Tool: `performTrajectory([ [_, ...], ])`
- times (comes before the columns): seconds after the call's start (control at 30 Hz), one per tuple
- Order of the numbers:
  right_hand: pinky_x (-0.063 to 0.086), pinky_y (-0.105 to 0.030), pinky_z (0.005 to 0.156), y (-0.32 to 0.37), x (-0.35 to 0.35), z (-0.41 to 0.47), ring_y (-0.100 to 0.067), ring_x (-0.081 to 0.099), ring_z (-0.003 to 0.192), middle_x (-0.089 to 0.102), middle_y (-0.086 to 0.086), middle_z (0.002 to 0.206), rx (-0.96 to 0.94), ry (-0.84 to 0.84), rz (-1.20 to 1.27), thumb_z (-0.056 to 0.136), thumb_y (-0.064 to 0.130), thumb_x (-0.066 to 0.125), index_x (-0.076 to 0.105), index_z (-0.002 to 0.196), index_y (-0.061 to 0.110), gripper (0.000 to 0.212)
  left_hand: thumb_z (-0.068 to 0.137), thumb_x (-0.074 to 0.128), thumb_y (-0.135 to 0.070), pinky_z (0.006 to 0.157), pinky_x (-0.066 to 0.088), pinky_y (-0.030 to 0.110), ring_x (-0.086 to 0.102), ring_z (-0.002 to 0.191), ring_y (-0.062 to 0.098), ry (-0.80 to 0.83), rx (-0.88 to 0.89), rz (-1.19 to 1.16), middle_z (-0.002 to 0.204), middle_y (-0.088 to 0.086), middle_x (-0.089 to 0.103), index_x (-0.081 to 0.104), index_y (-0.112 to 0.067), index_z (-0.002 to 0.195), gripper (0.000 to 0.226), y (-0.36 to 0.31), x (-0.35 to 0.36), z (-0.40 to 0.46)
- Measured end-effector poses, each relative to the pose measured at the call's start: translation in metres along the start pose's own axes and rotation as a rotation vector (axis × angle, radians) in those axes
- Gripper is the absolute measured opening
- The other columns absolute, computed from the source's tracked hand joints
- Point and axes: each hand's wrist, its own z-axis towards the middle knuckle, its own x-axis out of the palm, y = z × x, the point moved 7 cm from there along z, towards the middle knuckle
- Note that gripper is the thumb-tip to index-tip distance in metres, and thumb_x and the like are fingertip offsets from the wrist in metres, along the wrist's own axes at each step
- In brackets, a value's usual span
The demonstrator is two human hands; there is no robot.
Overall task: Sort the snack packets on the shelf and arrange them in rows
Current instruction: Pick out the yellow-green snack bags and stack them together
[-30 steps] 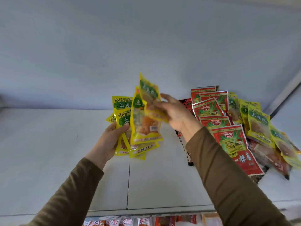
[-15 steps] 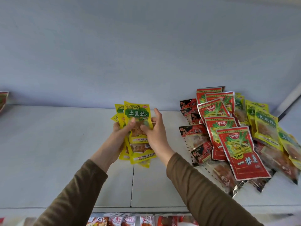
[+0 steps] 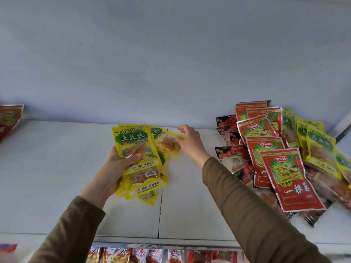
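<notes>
The right hand (image 3: 190,142) has left the held yellow packets (image 3: 138,158), moving right.

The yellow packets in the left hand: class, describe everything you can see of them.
The yellow packets are glossy plastic pouches, fanned and overlapping, with green banners, "TuDouSi" lettering and clear windows showing orange shreds. The left hand grips them from the left, thumb across the front one, over the white shelf.
</notes>
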Motion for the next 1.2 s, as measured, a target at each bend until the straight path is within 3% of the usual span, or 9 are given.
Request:
performTrajectory([
  [0.23,0.038,-0.047,0.104,0.012,0.043,0.018,-0.039,0.035,0.135,0.045,-0.019,0.146,-0.002,0.24,-0.511,0.089,0.059,0.065,0.017,0.157,0.012,0.097,0.081,0.076,-0.003,0.066,0.063,0.049,0.073,0.1,0.042,-0.008,0.005,-0.04,0.128,0.022,0.068,0.043,-0.014,0.144,0.072,-0.001,-0.011,-0.006],
  [0.37,0.036,-0.047,0.1,0.003,0.036,0.023,-0.036,0.041,0.133,0.049,-0.016,0.142,0.091,0.194,-0.566,0.075,0.059,0.078,0.031,0.146,0.008,0.099,0.082,0.076,-0.004,0.069,0.063,0.052,0.07,0.108,0.047,-0.013,0.006,-0.047,0.13,0.023,0.067,0.043,-0.013,0.145,0.071,-0.001,-0.019,-0.005],
  [0.57,0.034,-0.043,0.096,-0.024,0.012,0.018,-0.029,0.059,0.121,0.064,-0.005,0.128,0.193,0.134,-0.364,0.073,0.059,0.077,0.048,0.127,0.014,0.076,0.087,0.073,-0.001,0.075,0.063,0.055,0.068,0.113,0.048,-0.027,0.011,-0.076,0.132,0.024,0.065,0.044,-0.011,0.146,0.066,0.0,-0.023,0.002],
  [0.67,0.049,-0.039,0.091,-0.025,-0.007,0.008,-0.026,0.065,0.108,0.067,-0.003,0.115,0.176,0.036,-0.133,0.077,0.052,0.079,0.051,0.119,0.013,0.064,0.087,0.074,-0.001,0.074,0.062,0.054,0.07,0.109,0.045,-0.029,0.019,-0.089,0.13,0.022,0.067,0.045,-0.012,0.144,0.065,0.0,-0.022,0.006],
  [0.77,0.055,-0.023,0.057,-0.006,-0.016,-0.009,-0.007,0.071,0.071,0.07,-0.001,0.096,0.2,0.024,0.513,0.076,0.044,0.086,0.054,0.116,0.01,0.061,0.084,0.075,-0.002,0.07,0.063,0.051,0.073,0.104,0.042,-0.031,0.031,-0.097,0.129,0.021,0.069,0.045,-0.013,0.143,0.067,-0.001,-0.018,0.01],
  [0.87,0.039,-0.016,0.04,0.03,0.001,-0.027,-0.004,0.054,0.044,0.068,0.007,0.068,0.163,0.07,0.759,0.078,0.049,0.084,0.051,0.126,0.007,0.072,0.084,0.075,-0.001,0.067,0.063,0.049,0.076,0.097,0.038,-0.044,0.049,-0.122,0.127,0.02,0.069,0.044,-0.013,0.142,0.067,-0.002,-0.013,0.015],
  [1.0,0.058,-0.026,0.073,0.063,0.041,-0.052,-0.007,0.069,0.086,0.07,-0.003,0.113,0.073,0.06,0.717,0.088,0.051,0.071,0.043,0.136,0.021,0.063,0.089,0.071,0.005,0.073,0.063,0.052,0.073,0.104,0.039,-0.082,0.089,-0.113,0.13,0.021,0.066,0.04,-0.011,0.143,0.065,-0.003,-0.006,0.022],
  [1.1,0.048,-0.013,0.084,0.069,0.058,-0.064,0.002,0.057,0.103,0.058,0.002,0.129,0.007,0.006,0.5,0.099,0.037,0.058,0.035,0.149,0.023,0.057,0.086,0.069,0.014,0.083,0.061,0.056,0.066,0.114,0.045,-0.091,0.139,-0.074,0.135,0.027,0.061,0.039,-0.008,0.145,0.069,-0.007,-0.007,0.023],
  [1.2,0.034,-0.035,0.112,0.066,0.063,-0.068,-0.017,0.037,0.134,0.041,-0.003,0.15,0.015,-0.062,0.344,0.092,0.039,0.066,0.016,0.159,0.022,0.086,0.089,0.067,0.008,0.086,0.059,0.059,0.067,0.109,0.045,-0.073,0.184,-0.079,0.133,0.03,0.062,0.046,-0.004,0.143,0.059,-0.014,-0.014,0.022],
])
